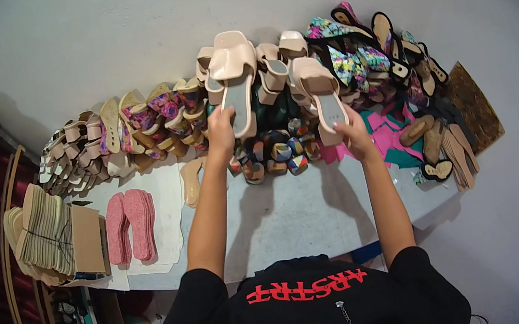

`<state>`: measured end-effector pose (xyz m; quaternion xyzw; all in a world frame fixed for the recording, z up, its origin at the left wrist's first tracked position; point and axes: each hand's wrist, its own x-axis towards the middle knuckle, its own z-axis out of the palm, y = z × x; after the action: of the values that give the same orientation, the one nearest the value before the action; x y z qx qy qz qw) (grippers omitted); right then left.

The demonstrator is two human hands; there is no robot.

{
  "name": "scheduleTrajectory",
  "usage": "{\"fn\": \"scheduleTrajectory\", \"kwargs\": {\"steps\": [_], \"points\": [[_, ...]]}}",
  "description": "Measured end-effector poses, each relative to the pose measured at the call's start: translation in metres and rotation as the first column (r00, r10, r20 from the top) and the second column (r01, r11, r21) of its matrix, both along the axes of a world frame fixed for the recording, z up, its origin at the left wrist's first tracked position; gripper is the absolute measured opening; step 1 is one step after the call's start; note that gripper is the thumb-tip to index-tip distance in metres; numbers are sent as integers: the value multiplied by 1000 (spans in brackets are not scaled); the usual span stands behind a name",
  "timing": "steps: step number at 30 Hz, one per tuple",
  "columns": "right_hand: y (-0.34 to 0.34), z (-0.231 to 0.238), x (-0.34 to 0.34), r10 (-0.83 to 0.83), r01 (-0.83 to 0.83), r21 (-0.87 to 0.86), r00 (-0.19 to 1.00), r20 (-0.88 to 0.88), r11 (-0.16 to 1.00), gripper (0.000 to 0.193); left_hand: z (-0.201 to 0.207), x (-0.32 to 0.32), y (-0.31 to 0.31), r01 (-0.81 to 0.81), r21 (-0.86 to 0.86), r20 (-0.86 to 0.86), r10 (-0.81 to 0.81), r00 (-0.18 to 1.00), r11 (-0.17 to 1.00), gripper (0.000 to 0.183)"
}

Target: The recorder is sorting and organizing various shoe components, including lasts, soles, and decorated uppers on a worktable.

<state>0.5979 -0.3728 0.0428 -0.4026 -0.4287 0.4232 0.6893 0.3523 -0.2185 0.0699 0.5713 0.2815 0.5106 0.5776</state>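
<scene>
My left hand (221, 131) is closed round the heel end of a pale beige slide sandal (233, 62), its strap end pointing away from me. A matching beige slide sandal (315, 76) is gripped at the heel by my right hand (355, 133). Both sandals are held up over the far half of the table, a little apart, with grey insoles showing. Behind and between them stand more beige heeled sandals (271, 66). Below lie several multicoloured patterned heels (280, 151), partly covered by the held sandals.
Floral wedge pieces (167, 105) and a pile of pinkish sandals (79, 145) line the table's (263, 220) far left. Pink insoles (130, 226) lie nearer, beside a tied sole stack (46, 234) and cardboard box (87, 237). Patterned sandals (353, 62), pink scraps (390, 132) and brown soles (459, 154) fill the right.
</scene>
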Motion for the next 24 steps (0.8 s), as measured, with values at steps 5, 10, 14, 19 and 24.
{"fn": "scheduleTrajectory", "kwargs": {"steps": [5,10,14,19,24], "points": [[92,45,7,-44,54,48,979,-197,997,65,54,27,62,-5,48,-247,16,969,999,28],[186,57,15,-204,194,-99,973,-105,976,53,55,65,108,-107,9,-346,103,933,994,36],[236,38,21,-126,114,-131,988,-88,985,16,20,75,153,-130,-85,-355,91,930,988,28],[261,8,13,-357,391,-137,908,220,910,55,8,76,167,-168,-114,-572,74,817,979,34],[263,6,35,-366,456,-140,834,413,879,31,20,84,157,-305,187,-582,355,731,934,44]]}}
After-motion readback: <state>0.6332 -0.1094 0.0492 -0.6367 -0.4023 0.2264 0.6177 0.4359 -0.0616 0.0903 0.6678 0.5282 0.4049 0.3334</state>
